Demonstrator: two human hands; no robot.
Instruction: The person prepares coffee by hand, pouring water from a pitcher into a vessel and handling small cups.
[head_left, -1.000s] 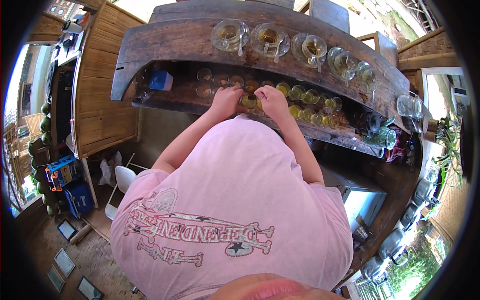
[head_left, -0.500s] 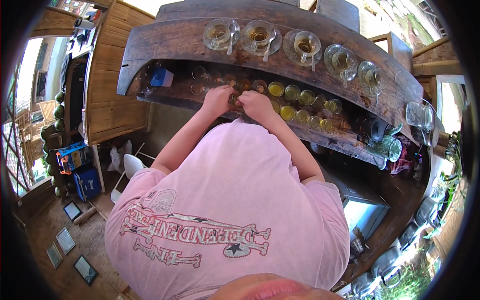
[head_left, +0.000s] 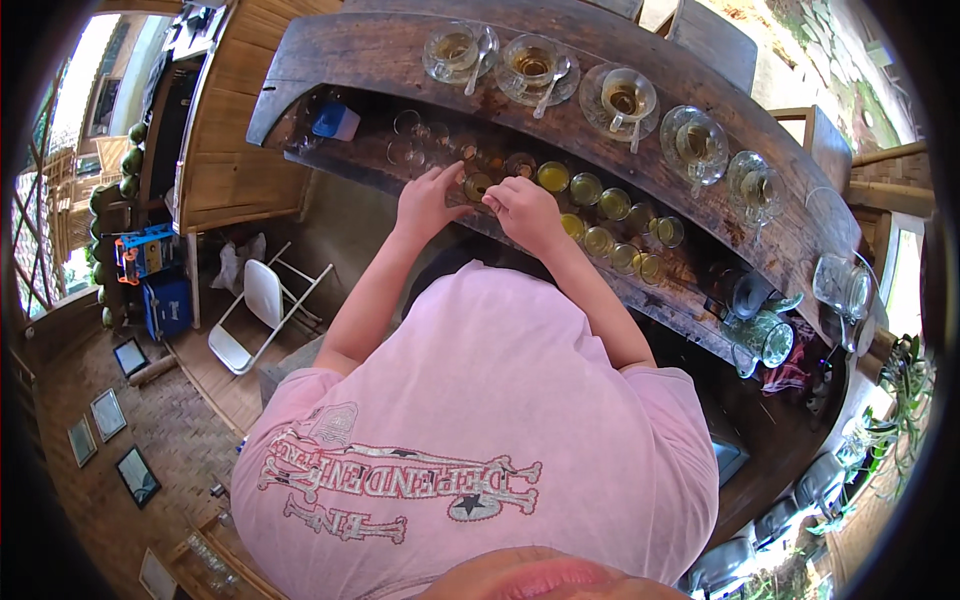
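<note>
Over the lower shelf of a dark wooden counter, my left hand (head_left: 428,205) is open, its thumb and fingers apart beside a small glass (head_left: 478,186). On the other side of that glass, my right hand (head_left: 522,210) is closed, fingertips pinched together close to its rim. Whatever the pinch may hold is too small to make out. Small round glasses stand in rows on the shelf. A glass of yellow drink (head_left: 552,177) is behind my right hand, and greenish ones such as a glass (head_left: 614,204) follow to the right.
Glass cups on saucers with spoons, such as one cup (head_left: 622,97), line the counter top (head_left: 380,50). A blue-and-white container (head_left: 335,122) sits at the shelf's left end. Glass jugs (head_left: 765,340) stand at the right. A white folding chair (head_left: 262,295) is at the left.
My hands have drawn apart, uncovering the small glass between them. My left fingers have spread, while my right hand stays pinched. The view has shifted a little, showing more of the folding chair.
</note>
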